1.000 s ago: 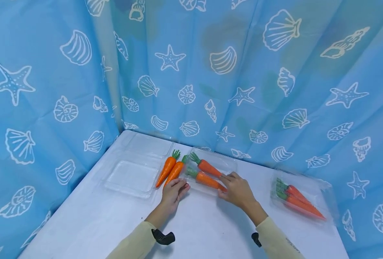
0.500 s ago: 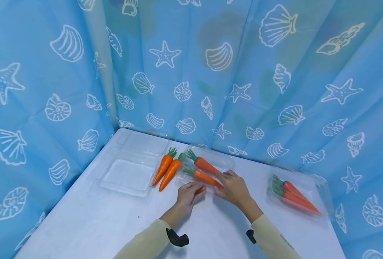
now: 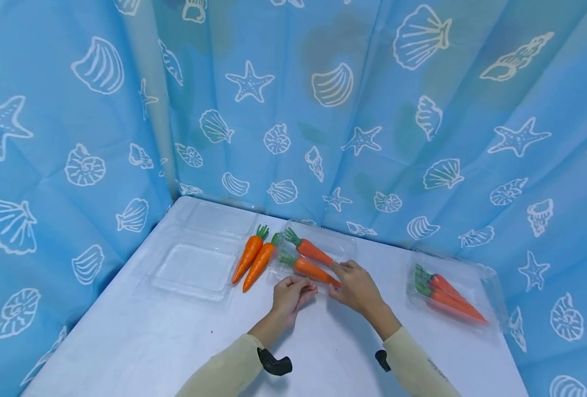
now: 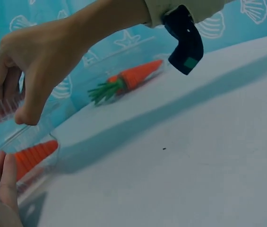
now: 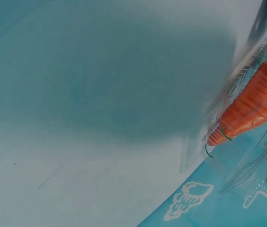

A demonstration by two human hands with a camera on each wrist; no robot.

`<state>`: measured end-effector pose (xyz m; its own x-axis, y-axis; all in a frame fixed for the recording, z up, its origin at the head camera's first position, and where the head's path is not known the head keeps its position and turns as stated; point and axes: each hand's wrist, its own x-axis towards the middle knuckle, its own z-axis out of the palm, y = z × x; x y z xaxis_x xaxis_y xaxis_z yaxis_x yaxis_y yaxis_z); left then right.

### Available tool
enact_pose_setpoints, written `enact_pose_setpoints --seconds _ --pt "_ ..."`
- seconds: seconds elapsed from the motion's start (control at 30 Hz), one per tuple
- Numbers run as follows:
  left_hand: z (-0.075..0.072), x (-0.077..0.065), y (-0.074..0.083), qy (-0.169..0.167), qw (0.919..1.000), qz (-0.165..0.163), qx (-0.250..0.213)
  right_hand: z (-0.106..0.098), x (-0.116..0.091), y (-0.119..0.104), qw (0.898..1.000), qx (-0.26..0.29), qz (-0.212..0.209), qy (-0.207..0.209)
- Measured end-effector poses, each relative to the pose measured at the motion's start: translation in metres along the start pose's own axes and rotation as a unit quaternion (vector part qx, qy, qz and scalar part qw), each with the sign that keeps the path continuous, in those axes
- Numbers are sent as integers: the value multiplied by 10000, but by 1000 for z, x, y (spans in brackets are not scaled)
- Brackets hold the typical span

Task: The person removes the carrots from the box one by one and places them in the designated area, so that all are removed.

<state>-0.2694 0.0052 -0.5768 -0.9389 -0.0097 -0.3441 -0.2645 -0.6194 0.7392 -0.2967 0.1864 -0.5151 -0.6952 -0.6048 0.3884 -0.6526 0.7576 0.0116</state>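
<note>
In the middle of the table, a transparent plastic clamshell box (image 3: 340, 243) contains two carrots (image 3: 314, 252) with green tops. My left hand (image 3: 288, 298) is at its near edge, fingers curled in and pinching the rim. Across the box's near right side, my right hand (image 3: 357, 286) grips the edge; the left wrist view shows its thumb and fingers (image 4: 29, 113) on either side of the ridged plastic. Just left of the box, two loose orange carrots (image 3: 247, 258) lie side by side. The right wrist view catches the box's carrots (image 5: 256, 97) through the plastic.
An open transparent clamshell (image 3: 191, 270) lies flat at the left of the white table (image 3: 124, 336). Toward the right edge stands a closed box (image 3: 486, 286) holding carrots (image 3: 454, 303). A blue shell-print curtain (image 3: 283, 99) hangs behind and beside the table.
My left hand has slid right along the box's near edge, from its left corner toward my right hand. The right hand keeps its place on the box. The head view has shifted slightly.
</note>
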Motion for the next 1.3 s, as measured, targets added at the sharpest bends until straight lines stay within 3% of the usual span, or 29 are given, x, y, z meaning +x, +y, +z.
enact_pose_setpoints --seconds 0.23,0.57,0.83,1.07,1.3 --pt "10 -1 -2 318 9993 181 -73 -12 0 8 9965 554 199 -587" --pt "7 3 0 286 9992 259 112 -13 6 11 9827 949 364 -1547" --pt "-2 6 6 138 9991 394 -99 -20 0 24 9755 1178 924 -1613" --pt "-6 5 4 69 9990 337 -283 -20 8 11 9811 882 714 -1568" --pt "-7 3 3 47 9991 280 -327 -21 17 21 9751 1261 757 -1658"
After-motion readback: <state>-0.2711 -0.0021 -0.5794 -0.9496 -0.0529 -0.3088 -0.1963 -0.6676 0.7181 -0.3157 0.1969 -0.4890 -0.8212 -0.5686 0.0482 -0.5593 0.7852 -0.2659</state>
